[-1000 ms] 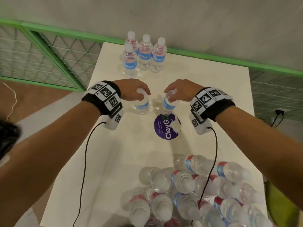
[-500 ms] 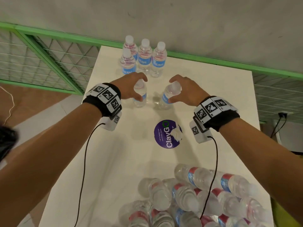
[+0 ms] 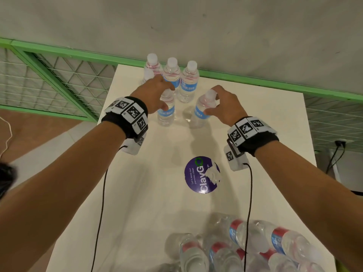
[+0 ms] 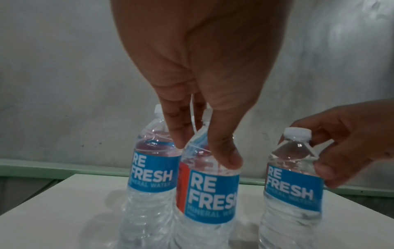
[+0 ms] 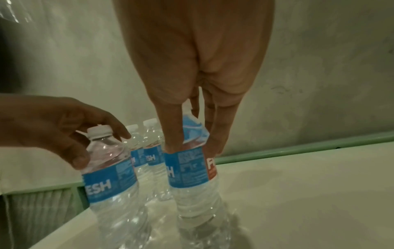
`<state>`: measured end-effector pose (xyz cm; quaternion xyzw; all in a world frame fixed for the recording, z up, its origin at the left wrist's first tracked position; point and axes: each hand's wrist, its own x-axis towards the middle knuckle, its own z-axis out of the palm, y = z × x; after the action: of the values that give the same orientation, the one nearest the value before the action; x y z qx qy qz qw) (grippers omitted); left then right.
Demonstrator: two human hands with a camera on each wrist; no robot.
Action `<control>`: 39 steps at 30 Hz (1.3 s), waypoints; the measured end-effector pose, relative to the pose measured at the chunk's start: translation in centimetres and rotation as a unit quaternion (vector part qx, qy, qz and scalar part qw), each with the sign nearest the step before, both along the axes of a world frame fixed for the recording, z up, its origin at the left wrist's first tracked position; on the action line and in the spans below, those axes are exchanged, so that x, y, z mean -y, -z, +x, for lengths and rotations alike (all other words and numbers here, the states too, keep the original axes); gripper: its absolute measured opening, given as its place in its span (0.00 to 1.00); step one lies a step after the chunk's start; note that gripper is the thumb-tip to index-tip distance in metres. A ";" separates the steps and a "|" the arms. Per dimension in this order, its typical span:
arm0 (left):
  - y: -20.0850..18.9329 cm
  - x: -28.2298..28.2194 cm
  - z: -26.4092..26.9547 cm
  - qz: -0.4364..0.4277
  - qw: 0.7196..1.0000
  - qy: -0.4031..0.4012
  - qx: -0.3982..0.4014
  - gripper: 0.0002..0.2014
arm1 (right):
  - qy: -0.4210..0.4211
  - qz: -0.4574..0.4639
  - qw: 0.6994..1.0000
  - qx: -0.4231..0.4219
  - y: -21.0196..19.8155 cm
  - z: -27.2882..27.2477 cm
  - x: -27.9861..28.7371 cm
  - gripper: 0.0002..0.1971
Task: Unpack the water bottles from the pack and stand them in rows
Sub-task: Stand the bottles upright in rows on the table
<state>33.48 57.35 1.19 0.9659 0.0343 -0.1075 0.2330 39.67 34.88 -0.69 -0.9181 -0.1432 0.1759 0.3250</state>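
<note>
**Two more bottles going down, tight squeeze**

We've got our left hand (image 3: 155, 93) pinching one bottle (image 3: 166, 112) by the shoulder, our right hand (image 3: 224, 104) pinching another (image 3: 200, 112), both upper centre on the table (image 3: 137, 193). Probably we'd knock the standing row (image 3: 172, 77) if we nudge forward carelessly.

— What's the room like?
— A white table (image 3: 255, 118) against a grey wall (image 3: 196, 26), green-framed mesh fencing (image 3: 59, 79) behind it.
— The floor?
— Brownish floor (image 3: 39, 126), perhaps tiled; dim light.
</note>
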 end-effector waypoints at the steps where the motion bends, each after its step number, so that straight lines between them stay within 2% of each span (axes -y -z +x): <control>1: -0.1 0.0 0.2 0.007 1.000 -0.001 0.002 0.31 | 0.009 0.003 1.000 0.004 -0.1 0.5 -0.2 0.28; 7: -0.3 0.3 1.5 0.028 0.999 -0.001 0.018 0.30 | 0.029 -0.022 0.999 0.034 -0.4 4.2 -0.8 0.32; 14: -0.4 0.4 2.4 0.043 0.999 0.015 0.015 0.29 | 0.027 -0.006 0.998 0.047 -0.6 6.3 -0.9 0.30; 21: -0.5 0.4 3.0 0.049 0.999 0.019 0.013 0.30 | 0.018 -0.006 0.999 0.032 -0.6 7.0 -1.6 0.33; 39: -0.5 0.6 3.4 0.061 0.998 0.017 0.018 0.30 | 0.003 -0.014 0.999 0.038 -0.6 7.8 -2.0 0.31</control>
<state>36.92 56.76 1.65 0.9806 0.0198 -0.0919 0.1720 47.47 36.88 -0.13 -0.9290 -0.1503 0.1420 0.3070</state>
